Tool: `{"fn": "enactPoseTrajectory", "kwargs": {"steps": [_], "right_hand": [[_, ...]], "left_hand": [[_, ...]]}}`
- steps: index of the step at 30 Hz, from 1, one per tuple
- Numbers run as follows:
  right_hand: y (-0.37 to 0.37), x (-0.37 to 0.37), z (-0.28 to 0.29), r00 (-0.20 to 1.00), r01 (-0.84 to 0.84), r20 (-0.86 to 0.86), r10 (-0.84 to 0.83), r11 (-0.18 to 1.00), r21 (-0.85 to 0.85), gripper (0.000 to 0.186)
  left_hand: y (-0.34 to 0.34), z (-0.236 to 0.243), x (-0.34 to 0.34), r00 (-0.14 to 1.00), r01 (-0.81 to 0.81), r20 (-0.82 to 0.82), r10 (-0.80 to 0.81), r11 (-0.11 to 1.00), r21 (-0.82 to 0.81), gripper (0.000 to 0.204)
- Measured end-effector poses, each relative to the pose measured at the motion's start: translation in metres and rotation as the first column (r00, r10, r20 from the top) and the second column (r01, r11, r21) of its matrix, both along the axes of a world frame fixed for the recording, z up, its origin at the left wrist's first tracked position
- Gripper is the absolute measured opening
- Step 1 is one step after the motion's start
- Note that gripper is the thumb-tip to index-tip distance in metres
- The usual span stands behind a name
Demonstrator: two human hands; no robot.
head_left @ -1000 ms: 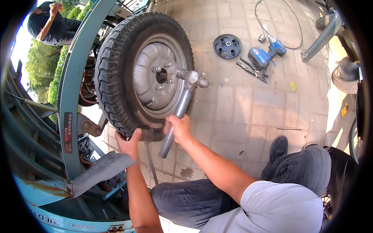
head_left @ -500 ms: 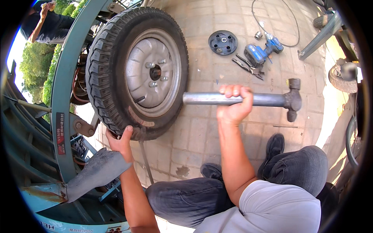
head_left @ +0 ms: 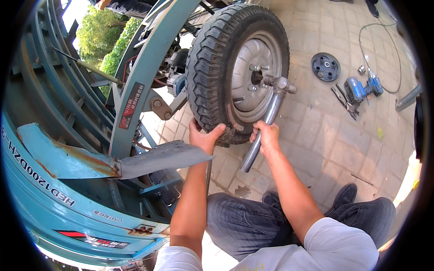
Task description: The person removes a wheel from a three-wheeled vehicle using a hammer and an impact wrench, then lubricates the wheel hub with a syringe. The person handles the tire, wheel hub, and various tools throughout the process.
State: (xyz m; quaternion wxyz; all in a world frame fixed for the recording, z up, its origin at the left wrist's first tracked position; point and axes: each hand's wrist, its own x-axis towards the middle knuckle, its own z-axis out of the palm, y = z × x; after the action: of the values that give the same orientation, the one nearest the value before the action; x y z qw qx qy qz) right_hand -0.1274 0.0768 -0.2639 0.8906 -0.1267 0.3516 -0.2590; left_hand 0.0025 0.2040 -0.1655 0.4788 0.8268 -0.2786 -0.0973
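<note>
My left hand (head_left: pixel 205 134) grips the lower tread of the upright tyre (head_left: pixel 205 72), thumb out to the right. The wheel has a grey steel rim (head_left: pixel 246 95) with studs round a dark centre bore. My right hand (head_left: pixel 266 134) is closed round the steel tube handle of a ball-peen hammer (head_left: pixel 280 86), held diagonally with its head in front of the hub; whether it touches cannot be told. The tyre stands beside a teal vehicle frame (head_left: pixel 153 58), with a bent grey mudguard (head_left: pixel 165 162) just below my left hand.
On the pavers lie a black round cover (head_left: pixel 325 67), pliers (head_left: pixel 346 101), a socket (head_left: pixel 360 69) and a blue cordless impact tool (head_left: pixel 361 89), with a looped cable (head_left: pixel 393 40). A metal leg (head_left: pixel 407 99) stands at right; people's legs (head_left: pixel 371 8) show at the top.
The hammer has swung from level at the right back to a slanted position before the hub, as one second ago. My left hand stays on the tyre. The view has turned leftward.
</note>
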Motion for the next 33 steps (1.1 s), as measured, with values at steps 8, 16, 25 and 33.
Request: {"fn": "enactPoseTrajectory", "kwargs": {"steps": [8,16,25,33], "right_hand": [[-0.147,-0.155,0.029,0.539,0.842,0.315,-0.781,0.515,-0.163,0.011],[0.035,0.015,-0.031,0.989,0.058,-0.116,-0.087,0.97,-0.238,0.007],[-0.018,-0.008,-0.003,0.993,-0.024,-0.121,0.006,0.988,-0.154,0.01],[-0.145,-0.158,0.041,0.396,0.918,0.273,-0.877,0.369,-0.147,0.01]], "left_hand": [[-0.003,0.007,-0.012,0.998,-0.03,-0.063,0.027,0.999,-0.044,0.087],[-0.012,0.004,-0.002,0.998,-0.021,-0.067,0.015,0.996,-0.086,0.086],[-0.003,0.006,0.0,0.997,0.002,-0.081,-0.007,0.999,-0.052,0.083],[-0.007,0.017,-0.022,0.998,0.004,-0.066,-0.008,0.998,-0.064,0.067]]}}
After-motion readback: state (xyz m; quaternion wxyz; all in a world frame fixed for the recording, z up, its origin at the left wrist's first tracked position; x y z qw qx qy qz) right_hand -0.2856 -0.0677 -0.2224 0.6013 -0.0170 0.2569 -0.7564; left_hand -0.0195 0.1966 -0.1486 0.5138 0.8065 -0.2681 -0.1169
